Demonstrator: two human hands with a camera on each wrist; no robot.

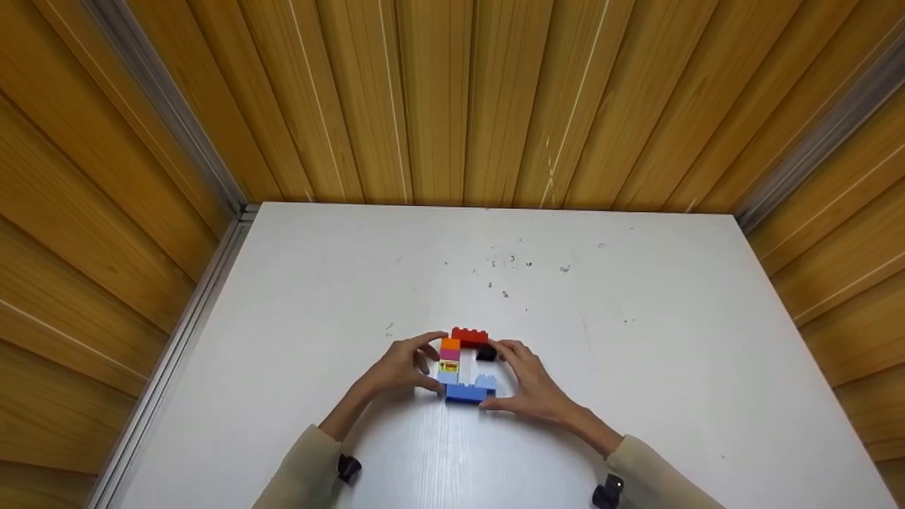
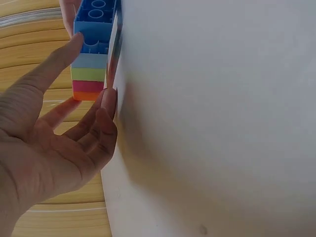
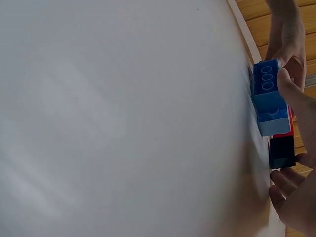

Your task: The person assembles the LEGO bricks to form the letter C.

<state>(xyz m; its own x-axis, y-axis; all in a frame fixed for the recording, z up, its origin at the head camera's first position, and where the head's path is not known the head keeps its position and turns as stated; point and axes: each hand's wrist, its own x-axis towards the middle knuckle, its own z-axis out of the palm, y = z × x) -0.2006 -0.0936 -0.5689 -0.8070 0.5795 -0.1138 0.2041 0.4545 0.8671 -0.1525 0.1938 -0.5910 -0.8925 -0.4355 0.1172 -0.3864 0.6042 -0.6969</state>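
Note:
In the head view, toy building bricks form a small ring. A red brick (image 1: 469, 337) is at the far side, a blue brick (image 1: 466, 394) at the near side. Orange, magenta, yellow and light blue bricks (image 1: 449, 355) make up the left side. On the right, a black brick (image 1: 486, 353) and a light blue brick (image 1: 486, 382) sit with a gap between them. My left hand (image 1: 401, 366) holds the left side between thumb and fingers, thumb at the blue brick. Opposite it, my right hand (image 1: 529, 380) grips the right side, thumb on the blue brick. The blue brick's hollow underside (image 3: 267, 77) shows in the right wrist view.
The bricks are over a white table (image 1: 318, 283) with small dark marks on its far half. Wood-patterned panels (image 1: 431, 99) wall it in at the back and both sides. A metal rail (image 1: 170, 353) runs along the left edge.

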